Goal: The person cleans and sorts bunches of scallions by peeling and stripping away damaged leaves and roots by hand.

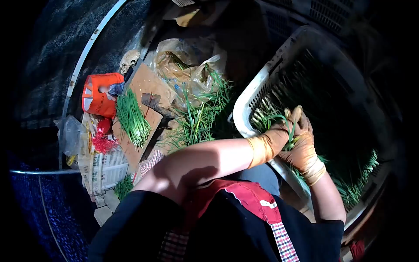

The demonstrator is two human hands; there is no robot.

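Both my hands wear tan-orange gloves and meet over the near left rim of a large white plastic crate [244,107]. My left hand [278,134] reaches across from the left, its fingers closed round some green chives [290,131]. Pressed against it, my right hand [303,150] is also closed on the chives, with leaves poking out between the two gloves. The fingertips partly hide what is gripped. Inside the crate lie many more chives [264,112], pale root ends toward the left; much of the inside is in shadow.
At left a bundle of chives [132,117] lies on a wooden board [150,83]. Loose greens [198,118] spread beside a clear plastic bag [170,52]. An orange container [101,94], red netting [104,139] and a white basket [109,168] stand farther left.
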